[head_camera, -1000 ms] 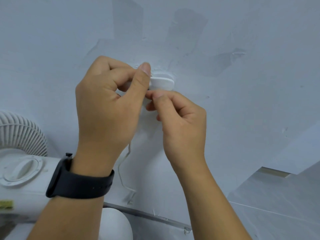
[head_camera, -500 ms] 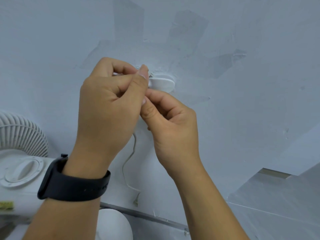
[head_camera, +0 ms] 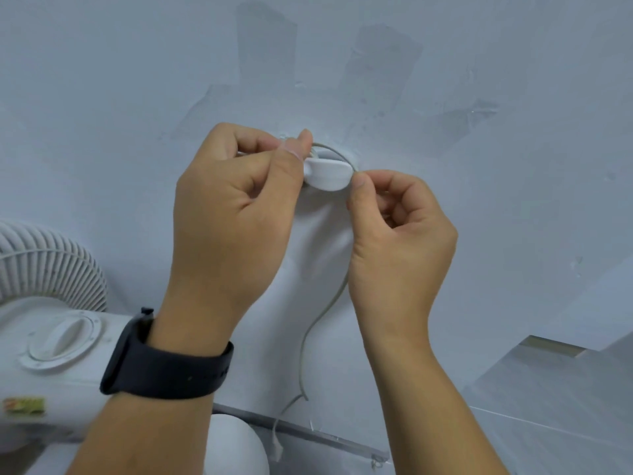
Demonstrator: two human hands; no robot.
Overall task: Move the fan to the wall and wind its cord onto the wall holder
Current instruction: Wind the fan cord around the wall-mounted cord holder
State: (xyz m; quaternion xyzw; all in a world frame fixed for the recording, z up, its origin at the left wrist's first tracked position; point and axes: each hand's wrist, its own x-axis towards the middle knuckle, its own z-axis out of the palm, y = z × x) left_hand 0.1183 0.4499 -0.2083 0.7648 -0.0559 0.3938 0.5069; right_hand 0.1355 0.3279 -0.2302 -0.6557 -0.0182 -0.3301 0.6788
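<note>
A white oval holder [head_camera: 328, 173] sticks out of the pale wall at mid height. A thin grey-white cord [head_camera: 320, 322] loops over the holder's top and hangs down the wall below my hands. My left hand [head_camera: 236, 207], with a black watch on its wrist, pinches the cord at the holder's left side. My right hand [head_camera: 399, 231] pinches the cord at the holder's right edge. The white fan [head_camera: 51, 323] stands against the wall at the lower left, its ribbed guard above a round dial on the body.
The wall [head_camera: 479, 200] shows darker patched streaks above the holder. A metal strip [head_camera: 329, 438] runs along the wall's foot, with grey floor tiles [head_camera: 555, 416] at the lower right. The fan's rounded white base [head_camera: 236, 447] lies between my forearms.
My right hand moved from under the holder out to its right edge, drawing the cord over the top of the holder. My left hand stayed at the holder's left side.
</note>
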